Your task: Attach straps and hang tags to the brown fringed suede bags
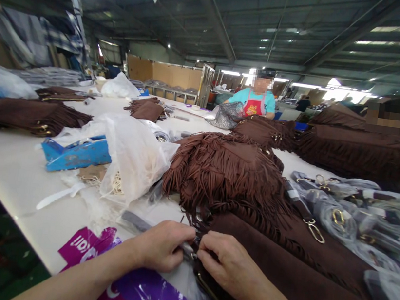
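Under left hand (161,249): purple bag (137,294), lettering unreadable.

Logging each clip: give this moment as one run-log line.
left hand: pinching small metal fitting | right hand: gripping brown fringed suede bag edge | beside: purple plastic bag | surface: white table

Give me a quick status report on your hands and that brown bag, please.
Left hand and right hand both pinched at the metal fitting on the brown fringed bag. Bag lies flat on the table. Plastic wrappers close by.
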The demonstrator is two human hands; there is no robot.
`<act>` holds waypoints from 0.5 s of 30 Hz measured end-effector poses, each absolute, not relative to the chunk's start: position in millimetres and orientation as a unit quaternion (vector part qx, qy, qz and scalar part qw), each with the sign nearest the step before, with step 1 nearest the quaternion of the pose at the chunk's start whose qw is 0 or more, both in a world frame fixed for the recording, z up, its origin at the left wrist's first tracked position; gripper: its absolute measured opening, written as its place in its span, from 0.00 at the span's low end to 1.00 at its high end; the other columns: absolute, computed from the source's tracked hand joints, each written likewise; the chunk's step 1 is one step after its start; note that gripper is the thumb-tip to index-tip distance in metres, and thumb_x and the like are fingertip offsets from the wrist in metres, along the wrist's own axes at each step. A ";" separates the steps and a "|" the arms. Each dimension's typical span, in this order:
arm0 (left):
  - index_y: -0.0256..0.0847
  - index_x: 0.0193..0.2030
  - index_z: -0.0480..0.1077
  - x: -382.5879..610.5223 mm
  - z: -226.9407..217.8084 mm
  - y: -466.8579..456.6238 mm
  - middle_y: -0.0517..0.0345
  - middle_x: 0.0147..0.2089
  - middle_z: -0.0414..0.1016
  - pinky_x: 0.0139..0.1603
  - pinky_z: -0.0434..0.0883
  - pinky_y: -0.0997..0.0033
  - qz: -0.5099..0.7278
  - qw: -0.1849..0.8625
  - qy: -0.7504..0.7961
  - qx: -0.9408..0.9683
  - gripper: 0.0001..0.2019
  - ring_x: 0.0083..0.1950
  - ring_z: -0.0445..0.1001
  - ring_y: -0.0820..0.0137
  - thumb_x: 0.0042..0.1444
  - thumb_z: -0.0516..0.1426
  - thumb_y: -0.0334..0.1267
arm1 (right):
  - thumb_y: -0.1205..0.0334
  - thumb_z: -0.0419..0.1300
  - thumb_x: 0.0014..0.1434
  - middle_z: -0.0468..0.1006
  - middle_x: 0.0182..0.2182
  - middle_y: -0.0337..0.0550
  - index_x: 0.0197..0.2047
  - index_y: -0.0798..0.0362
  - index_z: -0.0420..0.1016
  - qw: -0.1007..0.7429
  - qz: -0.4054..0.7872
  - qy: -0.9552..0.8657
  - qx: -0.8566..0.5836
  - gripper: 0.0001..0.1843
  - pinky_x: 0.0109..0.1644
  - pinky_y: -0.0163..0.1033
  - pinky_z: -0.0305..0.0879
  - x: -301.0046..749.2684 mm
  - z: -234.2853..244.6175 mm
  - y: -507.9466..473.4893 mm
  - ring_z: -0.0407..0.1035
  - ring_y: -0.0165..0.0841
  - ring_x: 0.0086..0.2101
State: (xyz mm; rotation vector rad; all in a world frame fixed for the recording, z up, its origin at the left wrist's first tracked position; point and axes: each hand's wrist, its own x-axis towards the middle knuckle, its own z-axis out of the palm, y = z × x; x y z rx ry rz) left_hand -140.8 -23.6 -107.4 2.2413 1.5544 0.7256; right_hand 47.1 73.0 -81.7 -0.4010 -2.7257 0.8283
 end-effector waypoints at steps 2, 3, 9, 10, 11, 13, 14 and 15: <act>0.43 0.34 0.60 -140.8 -106.8 -23.6 0.59 0.31 0.69 0.34 0.63 0.72 0.266 0.159 0.538 0.784 0.13 0.33 0.69 0.66 0.39 0.50 0.25 | 0.69 0.54 0.60 0.69 0.25 0.36 0.24 0.52 0.62 0.127 0.278 -0.942 -0.139 0.12 0.33 0.36 0.52 46.1 -81.0 74.6 0.64 0.31 0.27; 0.42 0.34 0.60 -140.7 -106.2 -23.5 0.58 0.32 0.69 0.35 0.63 0.71 0.275 0.162 0.533 0.784 0.13 0.34 0.69 0.66 0.39 0.50 0.25 | 0.69 0.55 0.60 0.69 0.25 0.36 0.24 0.52 0.63 0.124 0.279 -0.942 -0.137 0.13 0.33 0.36 0.53 45.5 -80.9 75.2 0.65 0.30 0.28; 0.41 0.34 0.61 -141.6 -101.9 -22.7 0.57 0.35 0.67 0.39 0.65 0.71 0.332 0.180 0.508 0.774 0.13 0.38 0.67 0.66 0.40 0.49 0.24 | 0.71 0.63 0.60 0.77 0.28 0.39 0.26 0.54 0.75 0.081 0.278 -0.945 -0.155 0.10 0.36 0.33 0.57 40.6 -79.2 75.1 0.71 0.32 0.32; 0.41 0.33 0.61 -141.7 -101.4 -22.7 0.57 0.35 0.67 0.39 0.64 0.71 0.337 0.181 0.507 0.772 0.13 0.37 0.67 0.66 0.39 0.49 0.24 | 0.71 0.64 0.60 0.78 0.29 0.40 0.27 0.54 0.76 0.070 0.266 -0.947 -0.162 0.10 0.36 0.33 0.57 39.6 -78.7 74.7 0.72 0.32 0.33; 0.41 0.33 0.61 -141.7 -100.9 -22.8 0.57 0.34 0.67 0.39 0.64 0.71 0.342 0.183 0.506 0.770 0.13 0.37 0.67 0.67 0.39 0.49 0.23 | 0.71 0.64 0.60 0.78 0.30 0.41 0.27 0.54 0.76 0.061 0.255 -0.951 -0.167 0.09 0.36 0.33 0.57 38.7 -78.2 74.3 0.73 0.33 0.33; 0.41 0.32 0.62 -141.4 -100.1 -23.0 0.59 0.33 0.66 0.37 0.63 0.72 0.351 0.186 0.508 0.764 0.12 0.36 0.66 0.68 0.39 0.49 0.24 | 0.71 0.64 0.60 0.78 0.31 0.41 0.28 0.54 0.77 0.053 0.243 -0.954 -0.166 0.09 0.36 0.33 0.57 37.5 -77.8 73.8 0.73 0.34 0.34; 0.41 0.32 0.63 -141.2 -99.9 -23.0 0.59 0.32 0.67 0.36 0.62 0.72 0.358 0.188 0.510 0.759 0.12 0.35 0.66 0.68 0.40 0.49 0.24 | 0.71 0.64 0.60 0.78 0.30 0.41 0.27 0.54 0.76 0.056 0.247 -0.954 -0.162 0.10 0.36 0.33 0.57 37.2 -78.0 73.7 0.73 0.33 0.34; 0.40 0.33 0.63 -141.0 -99.9 -22.8 0.59 0.33 0.67 0.36 0.62 0.72 0.363 0.191 0.513 0.754 0.12 0.35 0.66 0.69 0.40 0.50 0.24 | 0.71 0.63 0.61 0.77 0.29 0.40 0.27 0.54 0.76 0.062 0.257 -0.952 -0.157 0.10 0.36 0.33 0.57 37.2 -78.6 73.6 0.72 0.33 0.33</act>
